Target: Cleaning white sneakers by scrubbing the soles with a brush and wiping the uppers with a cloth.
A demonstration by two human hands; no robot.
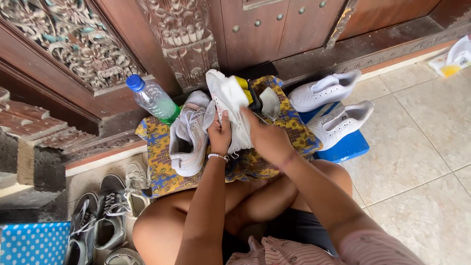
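My left hand grips a white sneaker by its side, sole turned up. Against the same shoe, my right hand presses a grey-white cloth near the heel. A second white sneaker lies just left of it on a yellow and blue patterned cloth spread over the floor in front of my crossed legs.
A clear plastic bottle with a blue cap leans at the carved wooden door. Two more white sneakers rest on a blue mat. Dark sneakers lie at lower left by a dotted blue bag. Tiled floor stretches right.
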